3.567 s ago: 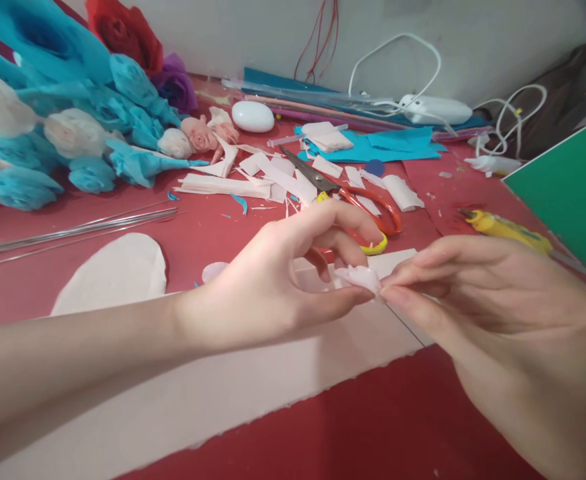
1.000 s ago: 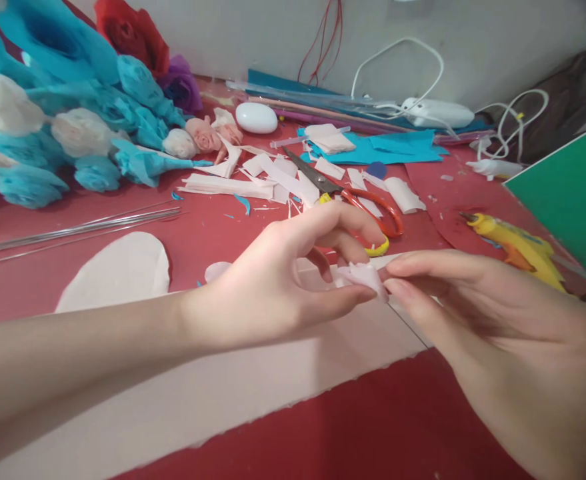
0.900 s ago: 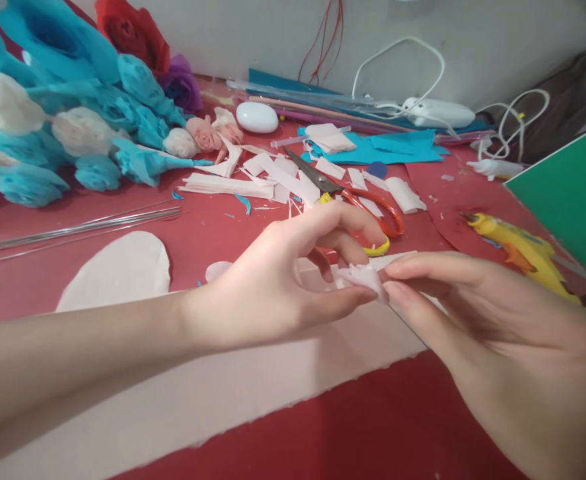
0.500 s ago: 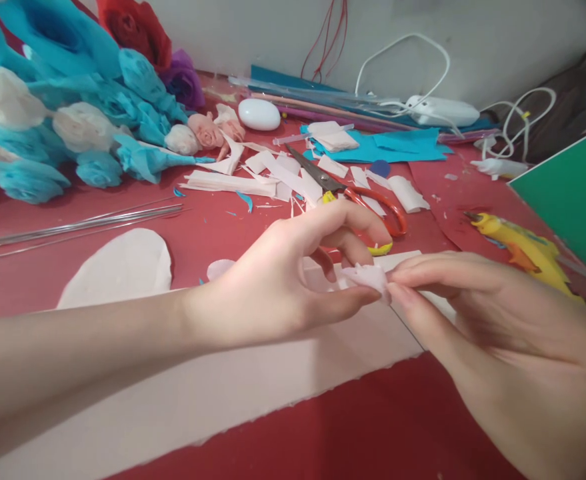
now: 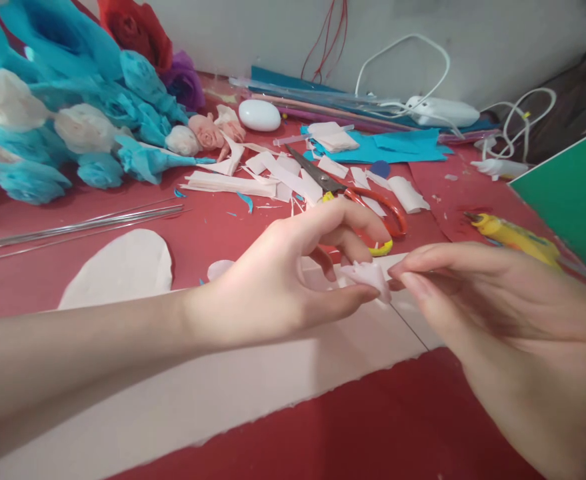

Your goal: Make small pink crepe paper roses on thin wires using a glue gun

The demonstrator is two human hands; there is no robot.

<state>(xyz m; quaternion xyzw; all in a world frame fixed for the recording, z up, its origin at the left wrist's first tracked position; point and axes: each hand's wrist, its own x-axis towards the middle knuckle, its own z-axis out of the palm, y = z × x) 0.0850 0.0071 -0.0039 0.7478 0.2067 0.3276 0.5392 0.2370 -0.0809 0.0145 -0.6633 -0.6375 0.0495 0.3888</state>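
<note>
My left hand (image 5: 283,280) pinches a small crumpled piece of pale pink crepe paper (image 5: 367,275) between thumb and fingers, just above a long pale pink paper strip (image 5: 213,393) lying on the red table. My right hand (image 5: 497,327) comes in from the right, its thumb and forefinger tips closed at the right edge of the same paper piece. Whether they grip it or only touch it is hard to tell. Orange-handled scissors (image 5: 357,197) lie just behind the hands.
Blue, white, red and purple paper flowers (image 5: 73,113) are heaped at the back left. Thin metal wires (image 5: 83,223) and an oval pink cut-out (image 5: 123,267) lie to the left. A yellow glue gun (image 5: 513,233), a green board (image 5: 573,193), paper scraps and white cables fill the back right.
My right thumb and forefinger have shifted slightly up and to the right along the paper piece. The left hand holds steady; the view has barely moved.
</note>
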